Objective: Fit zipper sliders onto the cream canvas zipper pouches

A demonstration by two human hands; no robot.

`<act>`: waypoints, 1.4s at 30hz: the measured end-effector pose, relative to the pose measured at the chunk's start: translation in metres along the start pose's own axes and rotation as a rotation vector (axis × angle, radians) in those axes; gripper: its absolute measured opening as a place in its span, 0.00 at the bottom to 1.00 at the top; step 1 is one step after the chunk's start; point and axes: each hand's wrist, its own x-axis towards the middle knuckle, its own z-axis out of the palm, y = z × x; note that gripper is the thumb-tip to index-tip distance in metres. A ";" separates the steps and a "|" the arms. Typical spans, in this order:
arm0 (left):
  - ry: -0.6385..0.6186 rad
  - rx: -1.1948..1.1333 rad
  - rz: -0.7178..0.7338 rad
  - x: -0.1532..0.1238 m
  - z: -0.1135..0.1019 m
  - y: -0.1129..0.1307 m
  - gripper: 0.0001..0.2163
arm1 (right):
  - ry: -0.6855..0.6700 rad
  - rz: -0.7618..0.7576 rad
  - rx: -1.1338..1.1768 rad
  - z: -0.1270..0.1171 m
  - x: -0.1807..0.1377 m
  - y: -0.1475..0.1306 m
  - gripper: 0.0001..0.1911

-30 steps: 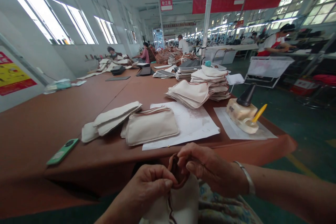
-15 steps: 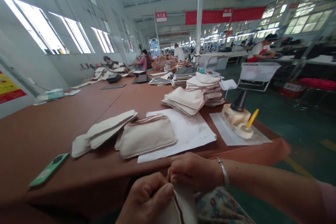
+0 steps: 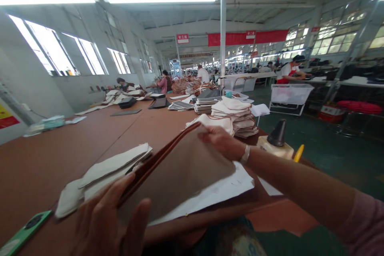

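My right hand pinches the upper corner of a flat taupe fabric piece with reddish-brown layered edges, perhaps a pouch. The piece is tilted up above a white paper sheet and hides part of it. At its lower left corner is my left hand, slightly blurred, fingers stretched out and thumb spread apart. Left of the piece, cream fabric pieces lie overlapped on the brown-covered table.
Behind my right hand stand stacks of cream pieces. A glue container with a black cone and a yellow-handled tool sit at the right. A green phone lies front left. Several people work farther back.
Both hands have come up from the lap to the tabletop. My right hand now raises a fabric piece over the paper, and my left hand has opened. The view has tilted up.
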 end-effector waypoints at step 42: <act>-1.044 -0.048 -0.149 0.007 0.220 -0.084 0.11 | -0.236 0.248 -0.107 0.074 0.123 0.181 0.15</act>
